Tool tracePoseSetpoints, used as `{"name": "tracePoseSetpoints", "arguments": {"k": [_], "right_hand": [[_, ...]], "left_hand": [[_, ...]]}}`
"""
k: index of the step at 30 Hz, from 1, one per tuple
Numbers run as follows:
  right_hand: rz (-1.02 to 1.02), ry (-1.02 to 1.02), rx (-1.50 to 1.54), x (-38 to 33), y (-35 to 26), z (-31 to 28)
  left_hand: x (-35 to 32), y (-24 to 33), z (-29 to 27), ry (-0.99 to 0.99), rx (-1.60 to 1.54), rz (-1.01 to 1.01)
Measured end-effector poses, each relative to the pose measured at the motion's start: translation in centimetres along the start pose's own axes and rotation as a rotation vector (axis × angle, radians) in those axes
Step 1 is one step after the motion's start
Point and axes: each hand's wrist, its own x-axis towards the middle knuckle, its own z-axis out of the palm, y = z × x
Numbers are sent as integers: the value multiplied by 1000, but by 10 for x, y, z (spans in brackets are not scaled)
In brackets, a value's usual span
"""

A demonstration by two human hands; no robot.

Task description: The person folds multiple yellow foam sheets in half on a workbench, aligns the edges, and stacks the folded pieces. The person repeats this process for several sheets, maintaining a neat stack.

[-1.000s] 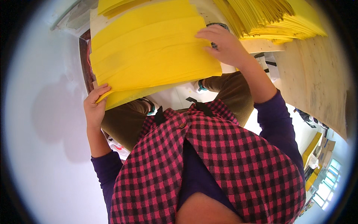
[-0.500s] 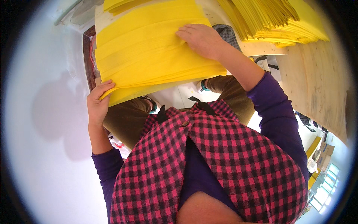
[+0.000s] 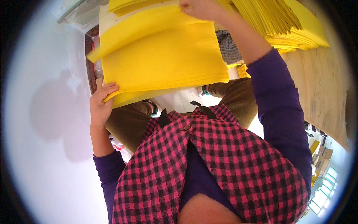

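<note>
A stack of thin yellow fabric-like sheets [image 3: 164, 61] lies in front of me, its near edge overhanging above my knees. My left hand [image 3: 101, 104] pinches the stack's near left corner, thumb below and fingers on top. At the far right, my right hand [image 3: 201, 9] has its fingers curled closed on the edge of the top yellow sheet [image 3: 130, 28]. That sheet is raised in a loose, blurred fold across the far part of the stack, and its left corner hangs past the stack's side. The right fingertips are partly cut off by the upper picture edge.
Thick piles of folded yellow sheets [image 3: 268, 18] rest on the wooden table [image 3: 313, 86] to the right. More yellow sheets [image 3: 134, 5] lie at the far side. A dark grey textured cloth [image 3: 228, 46] sits right of the stack. A white wall [image 3: 44, 123] stands close on my left.
My right hand, flat on the stack before, has moved away from me and closed on the top sheet, which now lifts into a fold. My left hand keeps its hold at the near corner.
</note>
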Motion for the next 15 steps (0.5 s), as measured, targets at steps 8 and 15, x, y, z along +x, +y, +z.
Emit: {"name": "tracePoseSetpoints", "arguments": {"k": [8, 15], "right_hand": [[-276, 464, 15, -10, -5, 5], [-218, 31, 207, -119, -102, 33]], "left_hand": [[2, 7, -5, 6, 53, 21], [14, 21, -12, 19, 80, 143]]}}
